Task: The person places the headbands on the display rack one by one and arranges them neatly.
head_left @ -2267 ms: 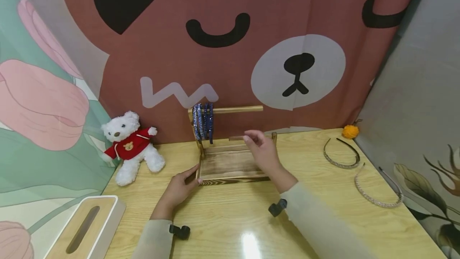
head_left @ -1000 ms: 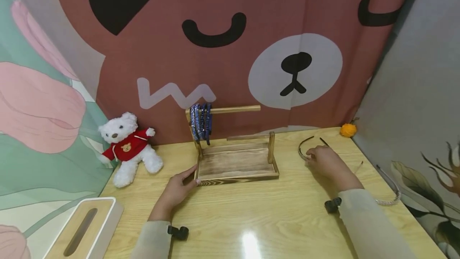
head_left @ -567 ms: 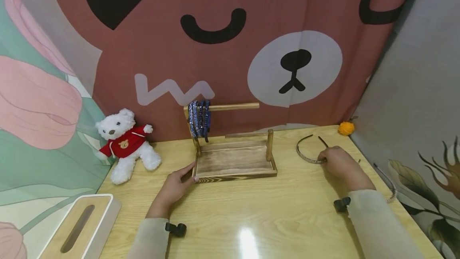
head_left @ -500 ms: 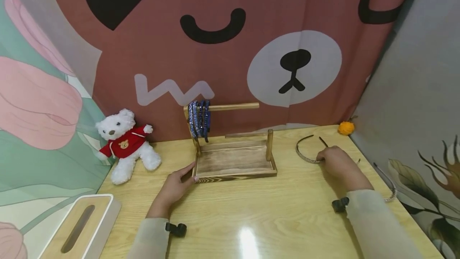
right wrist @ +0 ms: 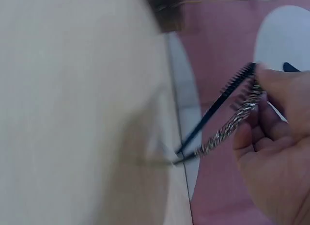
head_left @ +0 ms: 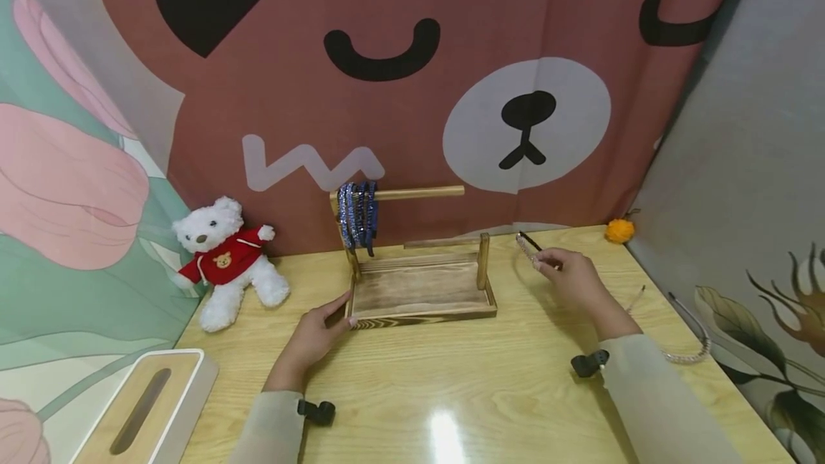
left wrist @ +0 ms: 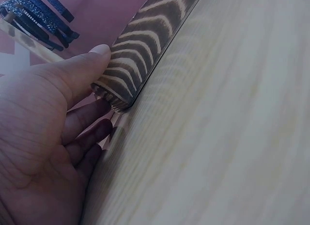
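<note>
Pinching a glittery toothed headband (right wrist: pixel 225 132) between thumb and fingers of the right hand (head_left: pixel 570 279), held up right of the wooden rack (head_left: pixel 419 286). Gripping the rack's near left corner with thumb and fingers of the left hand (head_left: pixel 314 336). Above, hung at left with blue headbands (head_left: pixel 357 213).

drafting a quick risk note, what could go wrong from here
The black and silvery toothed headband could slip, since the right hand pinches it at one spot. The brown striped wooden stand might swivel if bumped: the left hand grips only one corner. The blue glittery curved headbands could slide if the pale wooden rod tilts.
</note>
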Tool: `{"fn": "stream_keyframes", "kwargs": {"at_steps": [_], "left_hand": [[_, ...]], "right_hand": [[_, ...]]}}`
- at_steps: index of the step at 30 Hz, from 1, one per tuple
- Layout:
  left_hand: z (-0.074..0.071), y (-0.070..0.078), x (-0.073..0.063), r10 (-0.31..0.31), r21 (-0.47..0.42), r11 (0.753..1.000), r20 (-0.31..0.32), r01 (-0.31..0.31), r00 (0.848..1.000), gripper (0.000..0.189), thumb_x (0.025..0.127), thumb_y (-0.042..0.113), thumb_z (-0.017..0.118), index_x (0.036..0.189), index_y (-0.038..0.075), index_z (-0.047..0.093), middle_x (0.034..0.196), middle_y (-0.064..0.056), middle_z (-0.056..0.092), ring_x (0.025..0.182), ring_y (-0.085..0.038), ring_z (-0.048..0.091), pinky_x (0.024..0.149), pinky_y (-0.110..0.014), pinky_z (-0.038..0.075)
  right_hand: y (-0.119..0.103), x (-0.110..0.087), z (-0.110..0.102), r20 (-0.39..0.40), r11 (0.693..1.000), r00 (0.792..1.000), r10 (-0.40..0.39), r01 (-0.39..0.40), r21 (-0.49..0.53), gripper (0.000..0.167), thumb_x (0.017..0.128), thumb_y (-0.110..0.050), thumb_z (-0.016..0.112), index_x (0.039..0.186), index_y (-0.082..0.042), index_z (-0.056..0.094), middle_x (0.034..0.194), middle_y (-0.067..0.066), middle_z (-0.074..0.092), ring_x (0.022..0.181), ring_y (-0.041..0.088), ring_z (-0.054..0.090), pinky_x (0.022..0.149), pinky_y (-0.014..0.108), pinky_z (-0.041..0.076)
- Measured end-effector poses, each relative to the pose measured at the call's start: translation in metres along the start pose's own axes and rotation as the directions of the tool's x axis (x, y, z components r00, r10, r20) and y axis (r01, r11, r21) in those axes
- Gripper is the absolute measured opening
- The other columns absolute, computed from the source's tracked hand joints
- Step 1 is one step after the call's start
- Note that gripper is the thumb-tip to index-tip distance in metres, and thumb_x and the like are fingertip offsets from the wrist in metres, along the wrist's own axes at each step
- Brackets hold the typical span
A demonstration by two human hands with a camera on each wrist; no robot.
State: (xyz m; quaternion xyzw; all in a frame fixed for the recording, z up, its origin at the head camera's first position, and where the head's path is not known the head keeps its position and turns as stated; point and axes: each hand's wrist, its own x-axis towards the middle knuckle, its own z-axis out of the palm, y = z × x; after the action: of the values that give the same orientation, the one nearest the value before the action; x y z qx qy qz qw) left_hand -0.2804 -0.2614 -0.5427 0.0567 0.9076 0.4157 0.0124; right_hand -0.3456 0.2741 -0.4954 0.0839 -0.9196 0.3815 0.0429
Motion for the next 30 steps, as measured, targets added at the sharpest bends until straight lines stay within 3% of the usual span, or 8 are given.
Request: {"fn": "stream_keyframes", "kwargs": {"at_steps": [2, 6, 11, 13, 16, 19, 24, 30], "left_hand": [[0.000, 0.001, 0.000, 0.001, -0.002, 1.000, 0.003, -0.001, 1.000, 0.065, 0.106, 0.038, 0.074, 0.166, 0.027, 0.051, 0.166, -0.014, 0.051, 0.158, -0.042, 0.042, 0.131, -0.062, 0.033], [-0.001, 0.002, -0.001, 0.000, -0.009, 1.000, 0.007, 0.000, 1.000, 0.066, 0.106, 0.037, 0.075, 0.166, 0.026, 0.051, 0.166, -0.015, 0.051, 0.158, -0.042, 0.042, 0.132, -0.061, 0.032], [0.000, 0.000, -0.001, 0.000, -0.014, 1.000, 0.008, 0.000, 1.000, 0.066, 0.106, 0.039, 0.074, 0.166, 0.026, 0.050, 0.167, -0.015, 0.051, 0.159, -0.042, 0.041, 0.132, -0.062, 0.031], [0.000, -0.001, 0.000, 0.003, -0.009, 1.000, 0.007, -0.003, 1.000, 0.066, 0.106, 0.040, 0.074, 0.166, 0.027, 0.050, 0.167, -0.014, 0.051, 0.159, -0.043, 0.041, 0.132, -0.063, 0.031], [0.001, -0.003, 0.000, 0.001, -0.006, 1.000, 0.005, -0.001, 1.000, 0.066, 0.106, 0.040, 0.073, 0.166, 0.028, 0.050, 0.167, -0.015, 0.051, 0.158, -0.043, 0.041, 0.132, -0.063, 0.031], [0.000, -0.002, -0.001, -0.001, -0.007, 1.000, 0.008, 0.002, 1.000, 0.065, 0.106, 0.041, 0.073, 0.166, 0.028, 0.050, 0.167, -0.015, 0.051, 0.158, -0.044, 0.042, 0.131, -0.064, 0.031], [0.001, -0.001, -0.003, -0.016, -0.019, 1.000, 0.009, 0.016, 1.000, 0.065, 0.105, 0.040, 0.075, 0.165, 0.030, 0.052, 0.167, -0.015, 0.051, 0.158, -0.045, 0.042, 0.131, -0.065, 0.031], [0.001, -0.001, -0.003, 0.003, 0.004, 1.000, 0.000, -0.003, 1.000, 0.065, 0.106, 0.040, 0.073, 0.166, 0.028, 0.051, 0.166, -0.017, 0.051, 0.156, -0.047, 0.043, 0.129, -0.067, 0.033]], "right_hand": [[-0.007, 0.005, -0.005, -0.019, 0.986, 0.998, 0.064, -0.060, 0.157, 0.047, 0.114, -0.041, 0.059, 0.143, -0.005, 0.069, 0.131, 0.018, 0.073, 0.113, 0.025, 0.065, 0.095, 0.046, 0.059], [-0.025, 0.016, -0.016, -0.016, 0.905, 0.987, 0.162, -0.142, 0.401, 0.061, 0.113, -0.050, 0.057, 0.151, -0.003, 0.061, 0.137, 0.008, 0.066, 0.118, 0.011, 0.062, 0.112, 0.039, 0.055], [-0.055, 0.030, -0.027, -0.064, 0.777, 0.978, 0.197, -0.117, 0.618, 0.048, 0.112, -0.042, 0.061, 0.144, -0.006, 0.064, 0.125, -0.007, 0.063, 0.117, 0.007, 0.060, 0.098, 0.013, 0.056], [-0.068, 0.034, -0.032, -0.091, 0.720, 0.977, 0.194, -0.078, 0.690, 0.037, 0.112, -0.038, 0.064, 0.136, -0.010, 0.068, 0.121, -0.007, 0.063, 0.115, 0.010, 0.059, 0.094, 0.011, 0.056], [-0.083, 0.040, -0.038, -0.115, 0.680, 0.975, 0.188, -0.045, 0.732, 0.026, 0.111, -0.035, 0.065, 0.127, -0.015, 0.070, 0.119, -0.005, 0.062, 0.111, 0.011, 0.057, 0.093, 0.013, 0.055], [-0.095, 0.044, -0.042, -0.113, 0.687, 0.974, 0.195, -0.053, 0.725, 0.030, 0.111, -0.035, 0.065, 0.132, -0.013, 0.069, 0.120, -0.007, 0.061, 0.111, 0.009, 0.055, 0.095, 0.016, 0.054], [-0.111, 0.049, -0.041, -0.115, 0.774, 0.977, 0.179, -0.068, 0.630, 0.054, 0.112, -0.037, 0.063, 0.150, 0.001, 0.061, 0.121, -0.009, 0.060, 0.110, 0.008, 0.055, 0.095, 0.018, 0.054], [-0.133, 0.054, -0.026, -0.110, 0.784, 0.983, 0.150, -0.050, 0.619, 0.054, 0.112, -0.037, 0.065, 0.148, 0.003, 0.062, 0.120, -0.002, 0.061, 0.105, 0.010, 0.056, 0.093, 0.024, 0.056]]}}
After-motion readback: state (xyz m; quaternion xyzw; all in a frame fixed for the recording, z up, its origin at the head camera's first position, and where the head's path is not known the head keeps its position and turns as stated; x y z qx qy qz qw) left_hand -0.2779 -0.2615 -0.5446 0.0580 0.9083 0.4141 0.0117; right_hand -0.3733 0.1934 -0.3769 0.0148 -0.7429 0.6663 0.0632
